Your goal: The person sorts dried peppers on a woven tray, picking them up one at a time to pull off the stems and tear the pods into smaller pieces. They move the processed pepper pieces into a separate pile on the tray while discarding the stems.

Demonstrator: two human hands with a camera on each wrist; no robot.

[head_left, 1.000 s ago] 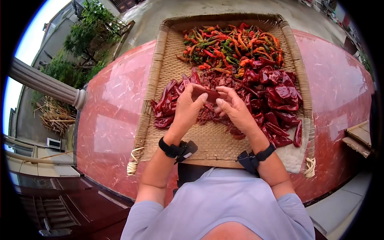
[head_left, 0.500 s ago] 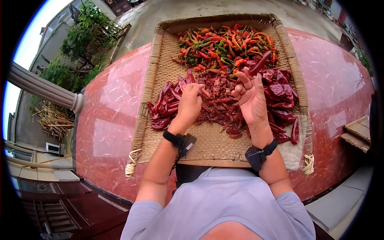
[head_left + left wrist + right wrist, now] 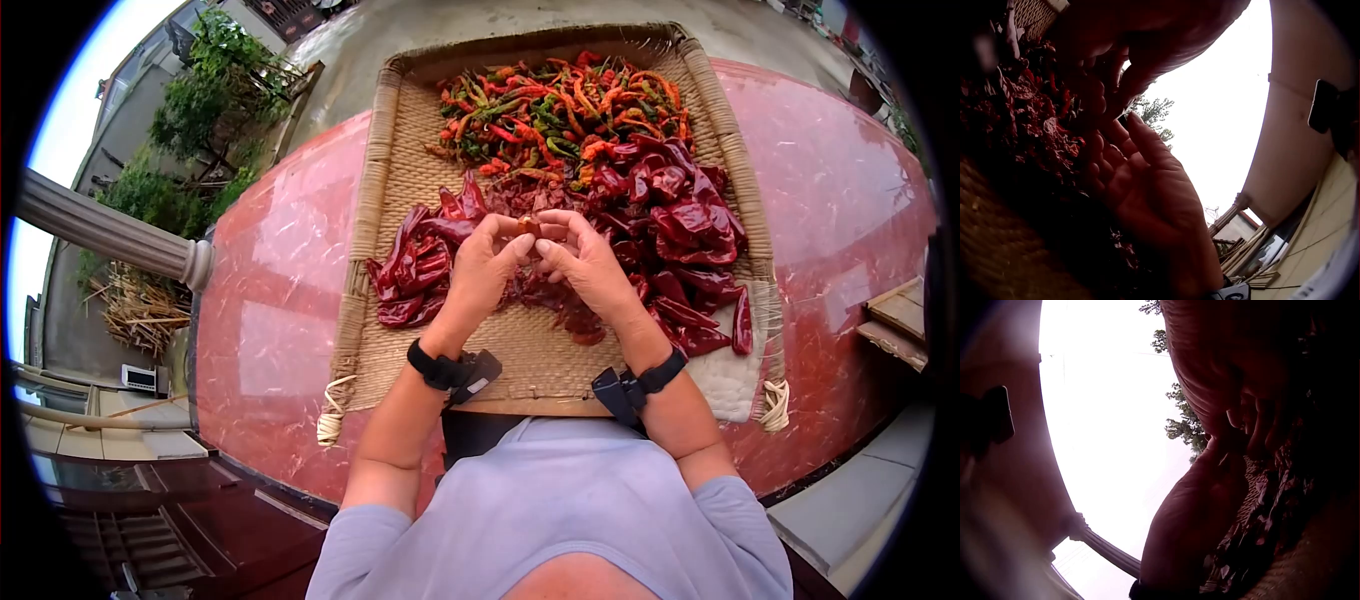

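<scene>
The left hand and right hand meet fingertip to fingertip over the middle of a woven tray. Between them they pinch a small brownish-orange piece, mostly hidden by fingers. Crumpled dried dark red peppers lie beneath the hands. Glossy dark red peppers are piled left of the left hand, and a bigger glossy heap lies right of the right hand. Both wrist views are dark; thumbs and fingers come together there, but the piece cannot be made out.
Thin red, orange and green peppers fill the tray's far end. A pale cloth lies at its near right corner. The tray stands above a glossy red floor. A fluted column is at left, a wooden box at right.
The right hand has come back left from the glossy heap, and the long red pepper at its fingers is gone from them. Both hands have met again, now around a small piece.
</scene>
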